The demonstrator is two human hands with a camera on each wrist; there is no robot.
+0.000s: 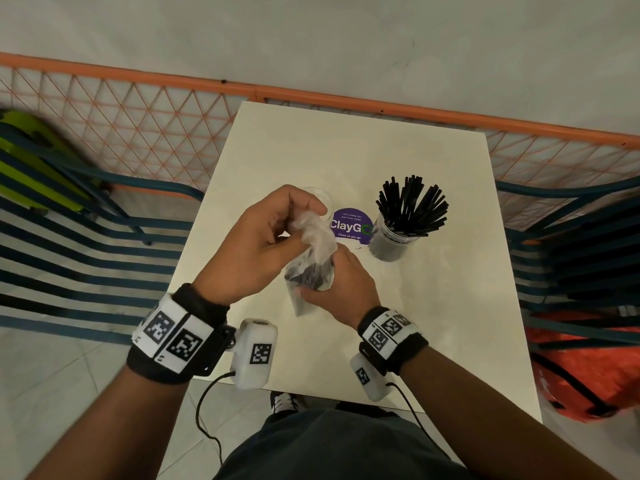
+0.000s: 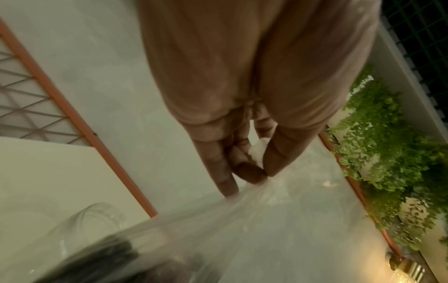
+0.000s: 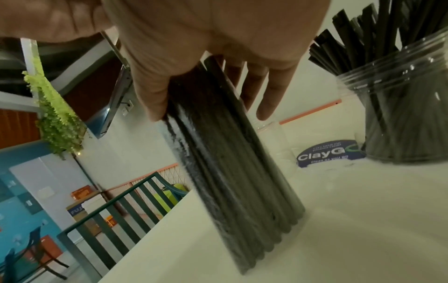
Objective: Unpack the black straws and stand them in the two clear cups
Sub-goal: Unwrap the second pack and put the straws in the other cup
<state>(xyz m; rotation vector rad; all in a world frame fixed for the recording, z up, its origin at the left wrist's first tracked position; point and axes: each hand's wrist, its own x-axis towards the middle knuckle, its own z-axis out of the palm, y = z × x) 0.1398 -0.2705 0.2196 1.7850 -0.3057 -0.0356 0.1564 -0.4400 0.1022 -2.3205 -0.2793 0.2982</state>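
A clear plastic bag [image 1: 311, 268] full of black straws [image 3: 232, 172] stands upright on the white table [image 1: 433, 306], its bottom end on the tabletop. My right hand [image 1: 341, 289] grips the bundle around its middle. My left hand [image 1: 277, 233] pinches the crumpled top of the bag [image 2: 258, 153] between thumb and fingers. An empty clear cup [image 1: 320, 197] sits just behind my left hand, mostly hidden; its rim shows as the empty clear cup [image 2: 92, 216]. A second clear cup [image 1: 393, 239] at the right holds several black straws [image 1: 414, 207].
A purple ClayGo sticker [image 1: 351, 225] lies on the table between the cups. Teal slatted chairs [image 1: 79, 244] flank the table on both sides. An orange mesh fence [image 1: 156, 129] runs behind it. An orange bag [image 1: 585, 368] sits on the right chair.
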